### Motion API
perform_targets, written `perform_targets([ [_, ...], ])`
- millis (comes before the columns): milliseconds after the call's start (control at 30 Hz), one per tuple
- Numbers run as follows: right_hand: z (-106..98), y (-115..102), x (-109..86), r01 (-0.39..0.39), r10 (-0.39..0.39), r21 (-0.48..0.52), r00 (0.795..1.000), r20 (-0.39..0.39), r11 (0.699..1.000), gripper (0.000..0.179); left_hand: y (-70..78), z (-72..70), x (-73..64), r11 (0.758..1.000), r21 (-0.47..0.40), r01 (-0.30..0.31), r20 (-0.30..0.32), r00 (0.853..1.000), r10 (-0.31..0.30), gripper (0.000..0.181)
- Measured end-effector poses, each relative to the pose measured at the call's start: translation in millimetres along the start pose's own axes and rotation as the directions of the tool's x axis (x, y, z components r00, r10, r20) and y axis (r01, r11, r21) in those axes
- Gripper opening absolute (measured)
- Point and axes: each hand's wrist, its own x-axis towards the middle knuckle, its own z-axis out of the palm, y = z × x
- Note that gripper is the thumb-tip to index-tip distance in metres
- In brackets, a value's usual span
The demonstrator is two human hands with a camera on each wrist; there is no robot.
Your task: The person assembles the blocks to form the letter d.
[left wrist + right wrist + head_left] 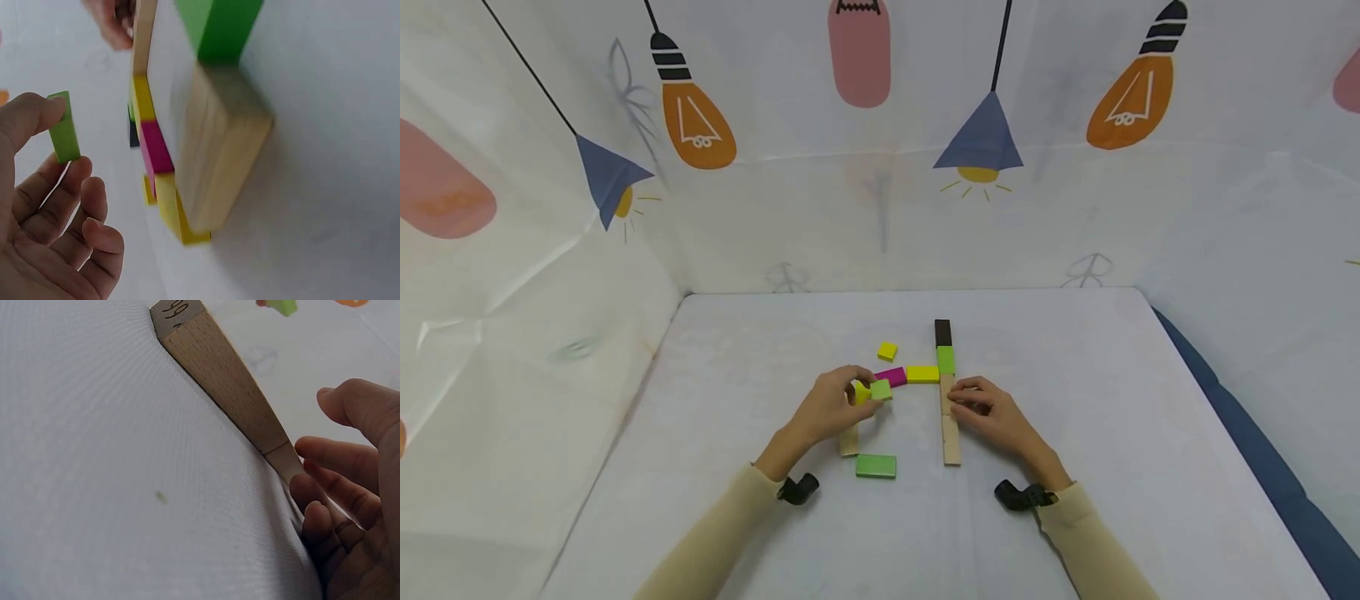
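My left hand (pixel 823 408) pinches a small light green block (pixel 881 390) between thumb and fingertips, held above the table. Below that hand, a yellow block (pixel 861 392) and a wooden block (pixel 849 442) are partly hidden. Beside a straight line of blocks is my right hand (pixel 1003 421); its fingertips touch the side of the wooden blocks (pixel 144 37), its thumb stands apart, and nothing is held. That line has a black block (pixel 943 332) at its far end, then a light green one (pixel 945 360), then the wooden pieces. A yellow block (pixel 922 375) and a magenta block (pixel 892 377) extend leftward from it.
A green block (pixel 876 467) lies at the near end of the left wooden block. One small yellow block (pixel 887 351) sits apart, beyond the magenta one. White cloth covers the table (pixel 1045 333), and printed sheeting (pixel 880 208) hangs around its back and sides.
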Motion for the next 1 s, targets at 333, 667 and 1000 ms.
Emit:
perform_targets([
  [333,1.0,0.6,0.3,0.004,-0.004,-0.011,1.0,-0.004,1.0,0.024,32.7,29.1,-30.3,0.998,0.046,0.037,0.166,0.985,-0.044,0.034],
  [667,0.8,1.3,-0.5,0.027,-0.027,-0.022,0.999,-0.019,0.999,0.024,38.9,50.6,-49.4,0.995,0.092,0.032,0.223,0.973,-0.052,0.033],
  [1000,1.6,2.9,0.1,0.032,-0.032,-0.01,0.999,-0.011,0.999,0.024,41.2,63.5,-52.4,0.981,0.191,-0.004,0.206,0.978,-0.036,0.031],
])
